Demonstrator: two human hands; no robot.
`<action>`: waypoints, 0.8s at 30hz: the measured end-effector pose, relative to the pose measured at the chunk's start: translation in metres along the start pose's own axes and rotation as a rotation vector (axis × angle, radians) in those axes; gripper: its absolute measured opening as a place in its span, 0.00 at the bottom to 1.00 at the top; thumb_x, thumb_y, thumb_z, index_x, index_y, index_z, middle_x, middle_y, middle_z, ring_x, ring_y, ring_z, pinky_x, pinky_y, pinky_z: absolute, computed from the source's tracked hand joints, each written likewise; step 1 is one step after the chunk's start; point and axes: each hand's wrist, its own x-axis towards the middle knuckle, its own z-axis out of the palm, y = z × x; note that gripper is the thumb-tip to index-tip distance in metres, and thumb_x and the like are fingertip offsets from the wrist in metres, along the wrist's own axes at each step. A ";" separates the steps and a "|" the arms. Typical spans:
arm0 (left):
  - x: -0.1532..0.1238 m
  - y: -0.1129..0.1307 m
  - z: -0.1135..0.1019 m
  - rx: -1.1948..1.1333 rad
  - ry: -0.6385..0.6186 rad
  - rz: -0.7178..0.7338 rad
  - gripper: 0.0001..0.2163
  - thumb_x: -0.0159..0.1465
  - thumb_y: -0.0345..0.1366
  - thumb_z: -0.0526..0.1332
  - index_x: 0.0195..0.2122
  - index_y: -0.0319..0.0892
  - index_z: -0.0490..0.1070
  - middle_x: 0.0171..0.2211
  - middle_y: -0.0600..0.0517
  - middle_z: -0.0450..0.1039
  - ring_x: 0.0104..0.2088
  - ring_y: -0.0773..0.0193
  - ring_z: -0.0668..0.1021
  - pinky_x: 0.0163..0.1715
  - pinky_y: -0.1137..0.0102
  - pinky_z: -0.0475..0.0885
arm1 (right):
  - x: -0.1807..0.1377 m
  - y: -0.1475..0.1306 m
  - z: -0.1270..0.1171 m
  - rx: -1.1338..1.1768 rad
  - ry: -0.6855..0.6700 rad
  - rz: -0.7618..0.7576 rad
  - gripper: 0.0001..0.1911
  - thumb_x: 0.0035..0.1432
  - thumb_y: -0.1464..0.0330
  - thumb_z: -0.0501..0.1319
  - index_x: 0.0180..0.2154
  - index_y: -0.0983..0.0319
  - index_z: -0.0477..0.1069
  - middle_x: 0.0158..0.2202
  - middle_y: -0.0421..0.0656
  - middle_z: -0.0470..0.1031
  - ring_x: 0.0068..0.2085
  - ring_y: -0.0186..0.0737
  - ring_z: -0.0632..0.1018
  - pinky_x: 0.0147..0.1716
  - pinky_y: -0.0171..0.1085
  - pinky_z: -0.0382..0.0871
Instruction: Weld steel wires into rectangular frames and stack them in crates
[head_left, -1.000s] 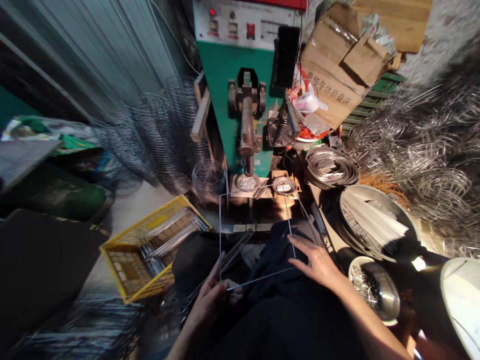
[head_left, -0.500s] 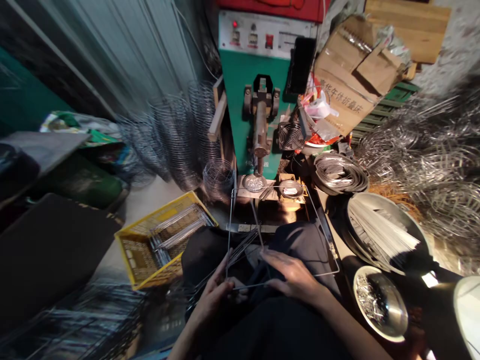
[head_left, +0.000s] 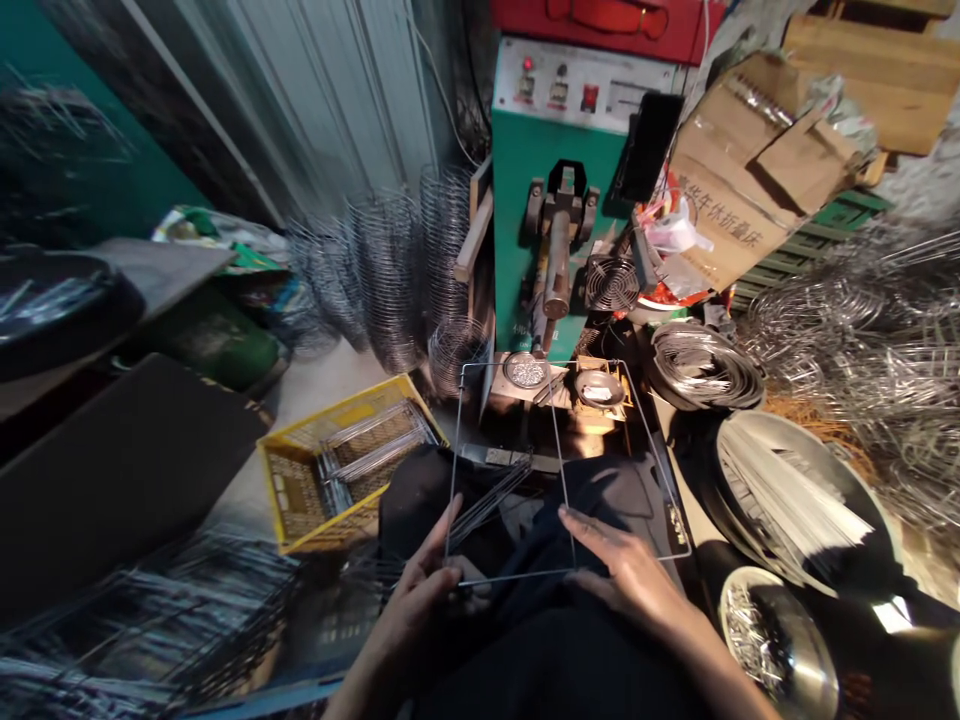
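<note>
While the left hand (head_left: pixel 426 575) pinches its near left corner between thumb and bent fingers, a thin silver-grey wire frame (head_left: pixel 456 450) spans the dark-clad lap (head_left: pixel 604 485), facing a green machine (head_left: pixel 517 240). The outline is four-sided, with bent corners and a slanting right side. A straight wire (head_left: pixel 559 447) crosses it; the half-open right hand (head_left: pixel 622 568) touches that, grip firmness unclear.

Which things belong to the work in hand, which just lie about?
Work in hand:
rectangular silver wire frame, gripped by left hand, touched by right hand
probably loose straight grey wires on lap
possibly green metal machine

Seemingly lying about:
brown cardboard box
pale pink plastic bag
</note>
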 end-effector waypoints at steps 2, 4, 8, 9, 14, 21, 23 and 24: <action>-0.002 0.000 0.002 -0.018 0.009 0.008 0.48 0.59 0.37 0.66 0.73 0.45 0.32 0.25 0.47 0.78 0.23 0.59 0.77 0.23 0.71 0.69 | -0.001 0.001 -0.001 -0.001 -0.011 -0.001 0.43 0.57 0.71 0.68 0.69 0.51 0.53 0.66 0.41 0.62 0.63 0.47 0.69 0.62 0.45 0.68; -0.004 0.001 0.005 -0.025 0.016 0.007 0.49 0.58 0.36 0.66 0.72 0.45 0.31 0.24 0.48 0.78 0.22 0.60 0.76 0.22 0.72 0.68 | -0.002 0.000 -0.003 0.002 -0.017 -0.003 0.44 0.57 0.71 0.68 0.69 0.51 0.53 0.66 0.41 0.62 0.63 0.47 0.69 0.62 0.45 0.68; -0.002 0.002 0.006 -0.022 -0.003 0.014 0.49 0.59 0.36 0.65 0.72 0.46 0.31 0.25 0.47 0.79 0.24 0.57 0.78 0.23 0.71 0.69 | 0.001 0.000 -0.008 0.018 -0.017 -0.015 0.42 0.57 0.73 0.67 0.69 0.52 0.54 0.66 0.42 0.63 0.63 0.47 0.69 0.62 0.45 0.67; -0.001 0.003 0.006 -0.020 -0.008 0.020 0.49 0.59 0.36 0.65 0.72 0.47 0.31 0.26 0.47 0.79 0.24 0.57 0.78 0.23 0.71 0.69 | 0.002 0.000 -0.009 0.022 -0.013 -0.018 0.42 0.57 0.73 0.67 0.69 0.52 0.55 0.66 0.42 0.63 0.63 0.47 0.69 0.62 0.45 0.67; 0.002 0.005 0.005 -0.009 -0.021 0.034 0.48 0.60 0.36 0.64 0.72 0.47 0.30 0.26 0.47 0.78 0.23 0.59 0.77 0.22 0.72 0.67 | 0.006 0.002 -0.011 0.039 0.002 -0.026 0.43 0.55 0.75 0.68 0.68 0.52 0.55 0.65 0.43 0.63 0.62 0.47 0.70 0.62 0.45 0.66; 0.006 0.013 0.005 -0.034 -0.032 0.027 0.47 0.61 0.35 0.64 0.72 0.46 0.30 0.27 0.47 0.79 0.23 0.60 0.78 0.22 0.72 0.69 | 0.013 0.001 -0.015 0.046 -0.009 -0.002 0.41 0.56 0.76 0.67 0.68 0.55 0.57 0.66 0.43 0.63 0.63 0.45 0.69 0.63 0.42 0.64; 0.006 0.014 0.005 -0.033 -0.017 0.010 0.47 0.61 0.35 0.64 0.72 0.46 0.30 0.27 0.47 0.79 0.24 0.60 0.78 0.23 0.72 0.70 | 0.014 -0.001 -0.017 0.049 -0.013 0.005 0.41 0.57 0.76 0.67 0.68 0.55 0.57 0.66 0.42 0.63 0.63 0.44 0.69 0.64 0.41 0.64; 0.006 0.015 0.006 -0.035 -0.012 0.007 0.47 0.61 0.35 0.64 0.72 0.46 0.31 0.27 0.47 0.79 0.24 0.60 0.78 0.24 0.72 0.70 | 0.014 -0.002 -0.017 0.051 -0.014 0.011 0.41 0.57 0.76 0.67 0.68 0.54 0.57 0.66 0.42 0.63 0.63 0.44 0.69 0.64 0.41 0.64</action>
